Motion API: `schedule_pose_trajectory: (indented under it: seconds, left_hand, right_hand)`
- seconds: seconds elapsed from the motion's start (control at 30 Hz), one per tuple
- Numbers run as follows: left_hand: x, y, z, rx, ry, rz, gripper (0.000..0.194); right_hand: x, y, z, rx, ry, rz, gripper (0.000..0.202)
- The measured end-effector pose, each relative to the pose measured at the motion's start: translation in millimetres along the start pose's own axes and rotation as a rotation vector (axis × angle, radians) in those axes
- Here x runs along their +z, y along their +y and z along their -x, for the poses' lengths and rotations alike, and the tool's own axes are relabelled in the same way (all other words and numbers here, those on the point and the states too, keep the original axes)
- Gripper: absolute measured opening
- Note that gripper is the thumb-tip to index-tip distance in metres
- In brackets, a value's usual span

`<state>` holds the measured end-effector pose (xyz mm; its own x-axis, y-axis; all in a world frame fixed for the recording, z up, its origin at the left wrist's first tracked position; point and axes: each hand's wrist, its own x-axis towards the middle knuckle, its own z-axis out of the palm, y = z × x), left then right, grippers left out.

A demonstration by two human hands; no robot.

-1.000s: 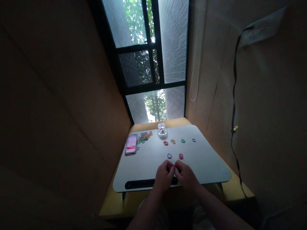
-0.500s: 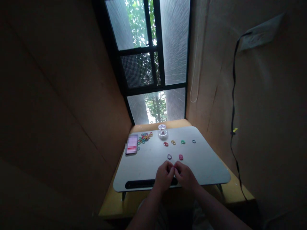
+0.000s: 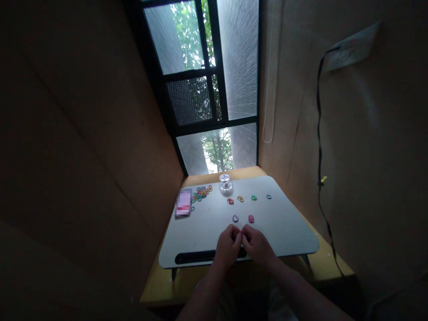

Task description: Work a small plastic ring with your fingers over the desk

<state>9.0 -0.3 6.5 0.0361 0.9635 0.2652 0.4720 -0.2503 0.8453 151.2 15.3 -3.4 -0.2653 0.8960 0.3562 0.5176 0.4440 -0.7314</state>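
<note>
Close together over the front of the white lap table, my left hand and my right hand meet at the fingertips. Both are closed in a pinch. A reddish bit shows between them, too small and covered to name. Just beyond them lie a purple band and a cluster of pink bands. Farther back, a row holds red bands, yellow bands, green bands and a dark bluish band.
A mixed pile of coloured bands lies at the back left, beside a blurred pink packet or card. A clear lidded jar stands at the back. Along the front edge runs a black slot. A black cable hangs at right.
The view has shifted slightly. Both hands stay pinched together in the same spot, and the bands on the table have not moved.
</note>
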Motion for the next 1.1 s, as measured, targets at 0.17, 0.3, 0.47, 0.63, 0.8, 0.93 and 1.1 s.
schedule_pose_trajectory:
  seconds: [0.17, 0.3, 0.47, 0.63, 0.8, 0.93, 1.1]
  left_hand:
    - [0.9, 0.0, 0.5, 0.000, -0.003, -0.017, 0.011]
    - [1.4, -0.1, 0.8, 0.001, -0.012, -0.047, 0.010]
    - [1.2, 0.5, 1.9, 0.003, -0.018, -0.047, 0.011]
    - [1.4, 0.7, 1.2, 0.010, -0.018, -0.041, 0.011]
    - [1.2, 2.9, -1.1, -0.008, -0.021, -0.026, 0.012]
    - [1.0, 3.9, -1.8, -0.010, -0.023, -0.026, 0.013]
    - [0.9, 2.1, -0.6, -0.009, -0.026, -0.041, 0.012]
  right_hand:
    - [-1.2, -1.9, 0.5, -0.002, 0.009, -0.009, 0.011]
    - [-1.5, -2.0, 0.2, -0.003, 0.001, -0.001, 0.011]
    - [-2.4, -1.8, 0.3, -0.014, 0.005, 0.008, 0.011]
    - [-3.5, -1.3, 0.1, -0.019, -0.005, -0.006, 0.012]
    - [-3.1, 0.8, -2.6, -0.009, -0.012, -0.028, 0.011]
    - [-3.9, -0.1, -3.0, -0.006, -0.017, -0.034, 0.011]
    - [-3.8, -1.3, -1.3, -0.004, -0.014, -0.041, 0.012]
